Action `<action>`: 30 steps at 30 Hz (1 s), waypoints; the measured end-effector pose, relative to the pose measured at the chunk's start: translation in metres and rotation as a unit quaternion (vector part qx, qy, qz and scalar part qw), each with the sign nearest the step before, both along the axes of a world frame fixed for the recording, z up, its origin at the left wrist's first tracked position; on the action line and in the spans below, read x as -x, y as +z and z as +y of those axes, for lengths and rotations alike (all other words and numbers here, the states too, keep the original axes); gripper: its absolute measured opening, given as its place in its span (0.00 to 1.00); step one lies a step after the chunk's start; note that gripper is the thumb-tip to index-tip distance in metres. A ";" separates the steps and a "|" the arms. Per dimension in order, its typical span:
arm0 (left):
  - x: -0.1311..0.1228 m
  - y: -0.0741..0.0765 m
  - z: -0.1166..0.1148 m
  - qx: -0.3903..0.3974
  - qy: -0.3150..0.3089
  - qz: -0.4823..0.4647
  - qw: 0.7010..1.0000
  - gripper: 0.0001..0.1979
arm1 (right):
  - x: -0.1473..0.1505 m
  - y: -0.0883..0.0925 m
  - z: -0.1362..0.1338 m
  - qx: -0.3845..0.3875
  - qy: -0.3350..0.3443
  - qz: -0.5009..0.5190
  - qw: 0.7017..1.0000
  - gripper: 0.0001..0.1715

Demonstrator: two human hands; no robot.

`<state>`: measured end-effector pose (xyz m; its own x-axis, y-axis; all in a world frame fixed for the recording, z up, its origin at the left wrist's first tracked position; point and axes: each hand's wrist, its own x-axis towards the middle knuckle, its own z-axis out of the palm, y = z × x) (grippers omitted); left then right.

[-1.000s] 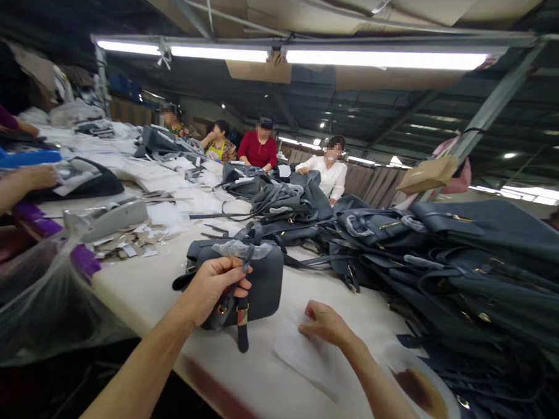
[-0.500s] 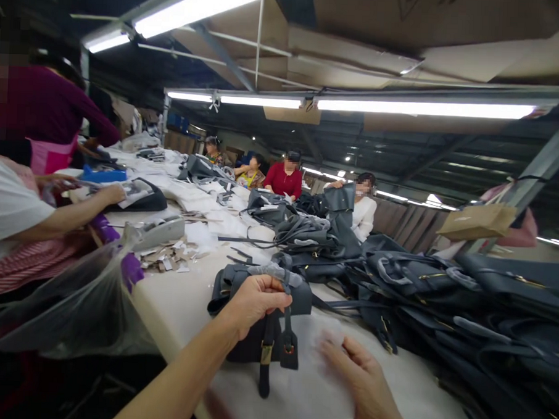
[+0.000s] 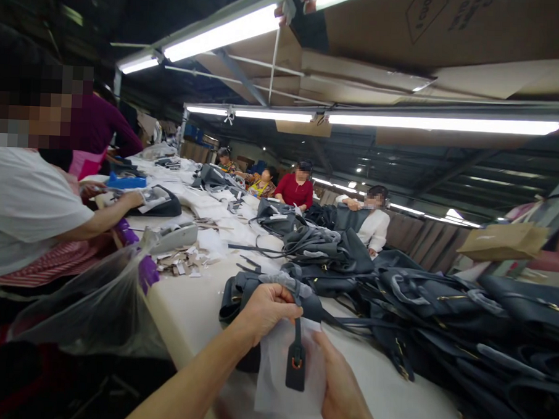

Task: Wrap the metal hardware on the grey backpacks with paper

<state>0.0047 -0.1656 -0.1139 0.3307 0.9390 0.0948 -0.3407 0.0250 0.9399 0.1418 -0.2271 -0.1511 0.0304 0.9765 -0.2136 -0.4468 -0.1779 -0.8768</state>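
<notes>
My left hand (image 3: 269,311) pinches the narrow strap of a dark leather hang tag (image 3: 295,374), which dangles with an orange-gold ring at its upper part. In my right hand (image 3: 343,385) is a sheet of thin white tissue paper (image 3: 270,391), held by its right side so that it lies behind the tag. A dark blue-grey handbag (image 3: 231,300) sits on the table under my left hand, its handle wrapped in pale film. The paper and my hand hide much of the bag's front.
Dark bags with gold zips (image 3: 442,303) pile up along the right. Cardboard scraps (image 3: 184,260) lie at the table's left edge, above a clear plastic bag (image 3: 113,307). At left a person in a white shirt (image 3: 29,205) handles another bag; several people work farther back.
My right hand has brought the tissue paper leftward behind the hang tag, covering the bag's buckle strap. My left hand keeps its pinch on the tag's strap. The view has shifted slightly.
</notes>
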 end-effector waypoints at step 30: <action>-0.003 -0.005 0.005 -0.035 0.037 0.009 0.999 0.17 | 0.018 -0.016 0.008 -0.164 -0.112 0.039 0.979 0.33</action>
